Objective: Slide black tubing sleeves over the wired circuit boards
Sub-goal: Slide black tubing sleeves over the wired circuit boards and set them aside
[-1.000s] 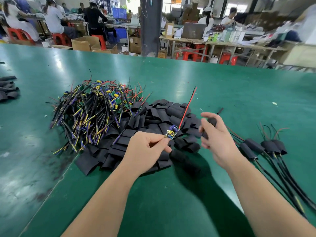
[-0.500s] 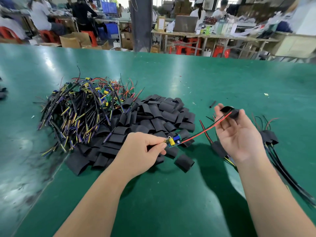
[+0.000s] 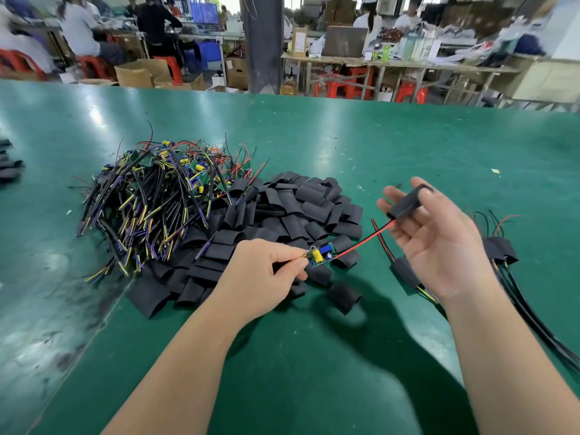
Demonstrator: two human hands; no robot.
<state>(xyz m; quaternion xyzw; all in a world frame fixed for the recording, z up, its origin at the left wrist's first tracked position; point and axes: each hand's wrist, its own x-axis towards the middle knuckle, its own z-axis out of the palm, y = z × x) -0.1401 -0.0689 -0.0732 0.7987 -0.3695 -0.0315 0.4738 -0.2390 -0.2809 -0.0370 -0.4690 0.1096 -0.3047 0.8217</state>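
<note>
My left hand (image 3: 263,274) pinches the near end of a small green circuit board (image 3: 320,255) that carries a yellow capacitor and a blue part. Red and black wires (image 3: 364,243) run from the board up to the right and into a black tubing sleeve (image 3: 408,204). My right hand (image 3: 439,240) holds that sleeve between thumb and fingers, palm turned up, above the table. A heap of loose black sleeves (image 3: 282,221) lies behind my left hand. Further left is a tangle of bare wired boards (image 3: 157,199).
Several sleeved boards with black cables (image 3: 499,249) lie at the right, partly under my right arm. One sleeved board (image 3: 405,270) sits below my right palm. More black sleeves (image 3: 9,164) lie at the far left edge. The green table (image 3: 314,372) stretches to people at benches behind.
My right hand has drawn the sleeve further down the red and black wires, closer to the board. My left hand keeps its pinch on the board almost unmoved.
</note>
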